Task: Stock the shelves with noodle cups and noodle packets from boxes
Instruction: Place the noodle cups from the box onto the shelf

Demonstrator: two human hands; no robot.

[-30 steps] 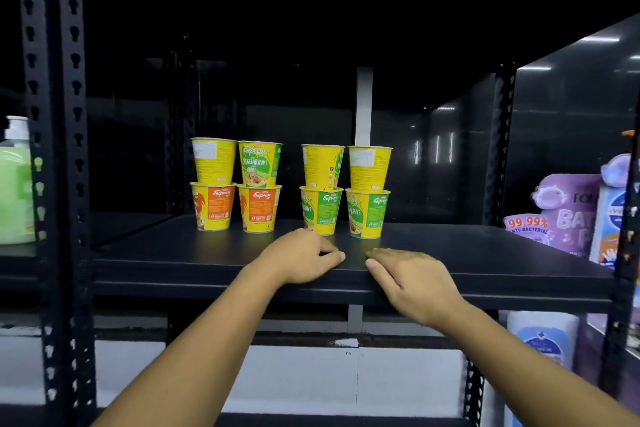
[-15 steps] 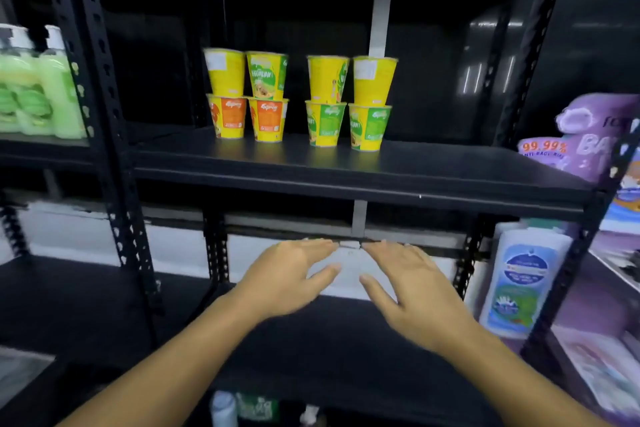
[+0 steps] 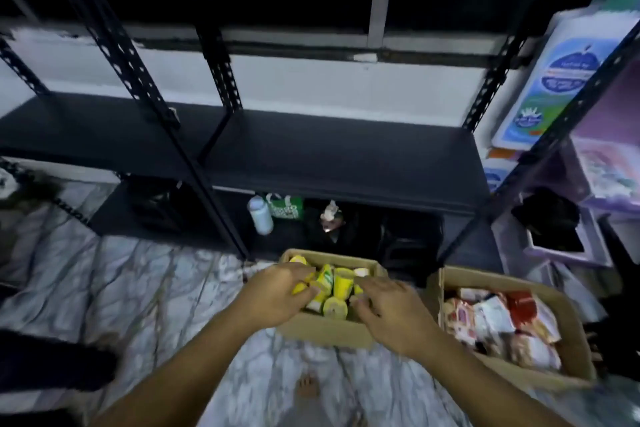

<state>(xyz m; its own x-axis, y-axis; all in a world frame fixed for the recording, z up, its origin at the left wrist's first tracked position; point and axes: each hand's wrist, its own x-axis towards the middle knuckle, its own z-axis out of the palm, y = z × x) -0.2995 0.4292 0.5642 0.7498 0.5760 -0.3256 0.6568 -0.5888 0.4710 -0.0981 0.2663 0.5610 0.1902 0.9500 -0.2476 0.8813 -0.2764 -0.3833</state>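
1. Noodle cups lie jumbled in a cardboard box on the floor.
2. Left hand and right hand reach over the cups, fingers bent; blur hides whether either grips.
3. Noodle packets fill a 2nd box at right.

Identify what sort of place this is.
Probably a small shop or stockroom: black metal shelving, a cardboard box of noodle cups and a box of noodle packets on the floor, packaged toiletries on neighbouring shelves.

left hand: bare | right hand: bare | foot: apparently bare, blurred
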